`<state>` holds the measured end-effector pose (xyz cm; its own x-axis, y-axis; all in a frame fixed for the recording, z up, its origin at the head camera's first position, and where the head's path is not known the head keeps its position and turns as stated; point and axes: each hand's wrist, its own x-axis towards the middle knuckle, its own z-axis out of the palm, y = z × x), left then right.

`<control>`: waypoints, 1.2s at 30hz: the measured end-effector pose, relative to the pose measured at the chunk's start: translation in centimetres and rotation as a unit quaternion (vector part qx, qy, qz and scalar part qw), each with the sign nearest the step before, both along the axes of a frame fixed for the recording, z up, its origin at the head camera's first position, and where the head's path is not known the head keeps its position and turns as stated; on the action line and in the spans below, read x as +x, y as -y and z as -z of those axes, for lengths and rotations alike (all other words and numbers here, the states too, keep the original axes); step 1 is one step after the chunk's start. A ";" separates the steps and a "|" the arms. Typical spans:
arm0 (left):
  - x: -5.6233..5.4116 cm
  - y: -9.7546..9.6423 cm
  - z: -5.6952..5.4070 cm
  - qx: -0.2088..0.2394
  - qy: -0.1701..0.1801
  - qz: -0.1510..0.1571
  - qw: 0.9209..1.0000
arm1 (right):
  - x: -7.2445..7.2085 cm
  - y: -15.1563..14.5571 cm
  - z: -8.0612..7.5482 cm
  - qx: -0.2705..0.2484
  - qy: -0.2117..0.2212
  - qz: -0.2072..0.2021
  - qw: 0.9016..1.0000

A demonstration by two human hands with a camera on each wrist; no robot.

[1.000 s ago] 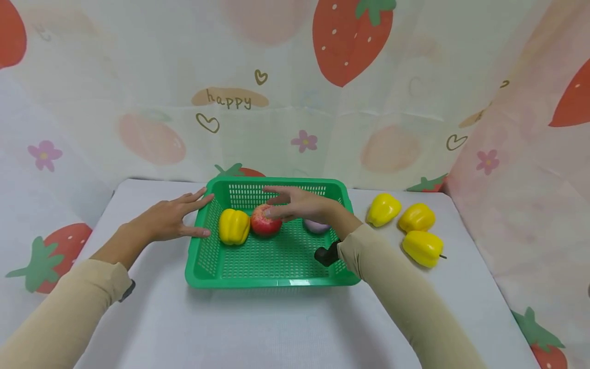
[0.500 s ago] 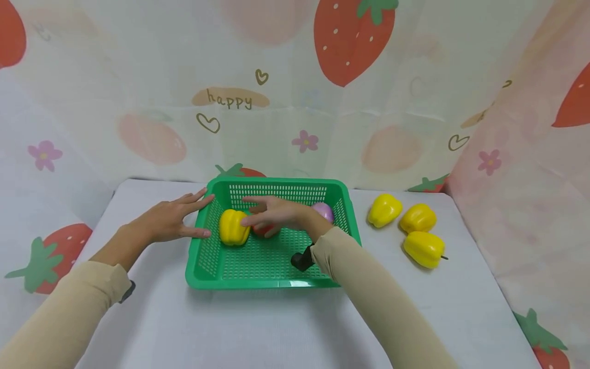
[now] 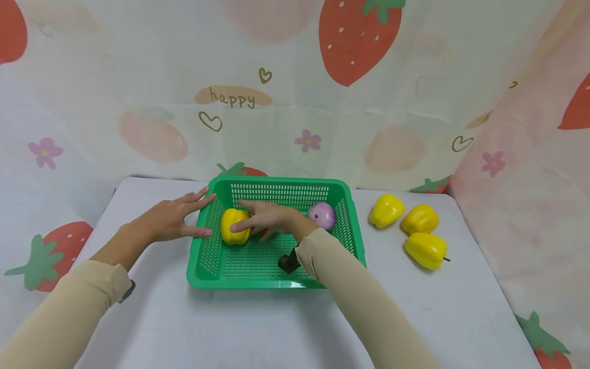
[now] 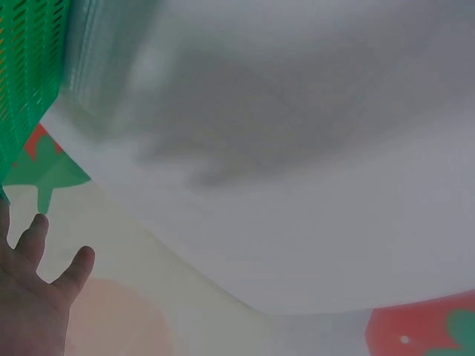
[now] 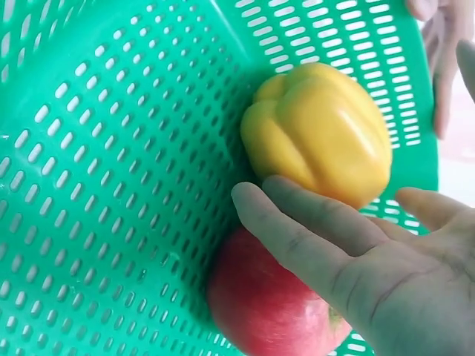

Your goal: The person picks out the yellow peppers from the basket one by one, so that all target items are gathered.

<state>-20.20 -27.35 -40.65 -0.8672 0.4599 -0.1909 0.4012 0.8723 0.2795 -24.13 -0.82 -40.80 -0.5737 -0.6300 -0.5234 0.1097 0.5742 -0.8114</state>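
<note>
Inside the green basket (image 3: 230, 283) are a yellow bell pepper (image 3: 229, 218), a red apple (image 5: 267, 304) and a round, purple, onion-like thing (image 3: 321, 216). My right hand (image 3: 269, 218) reaches in over the left half, with straight fingers. In the right wrist view its fingers (image 5: 297, 245) lie between the bell pepper and the apple; whether they touch either is hard to tell. The hand hides the apple in the head view. At the basket's left rim, my left hand (image 3: 170, 220) spreads its fingers against the edge, gripping nothing.
To the right of the basket, three more yellow bell peppers lie on the white tabletop: one (image 3: 387, 210) at the back, one (image 3: 420, 219) beside it and one (image 3: 427, 251) nearer. A strawberry-print cloth (image 3: 276, 128) hangs behind and along the sides.
My right hand has moved left and lower in the basket, from above the apple toward the bell pepper, uncovering the purple thing. The left hand has stayed at the rim.
</note>
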 end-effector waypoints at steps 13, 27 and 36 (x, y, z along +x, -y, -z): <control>-0.2 0.2 0.4 0.003 -0.001 0.003 1.000 | -0.3 0.6 1.1 0.003 -0.014 -0.017 1.000; 0.0 0.1 0.0 0.007 0.002 -0.001 1.000 | -0.8 1.4 1.5 0.019 -0.017 -0.004 1.000; 0.2 -0.1 -0.2 0.008 -0.001 0.008 1.000 | -0.8 1.5 2.3 0.056 -0.059 -0.011 0.997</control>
<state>-20.03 -27.29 -40.47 -0.8605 0.4760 -0.1816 0.4151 0.8617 0.2918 -24.91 -2.34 -43.11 -0.6222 -0.5837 -0.5216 0.0043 0.6638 -0.7479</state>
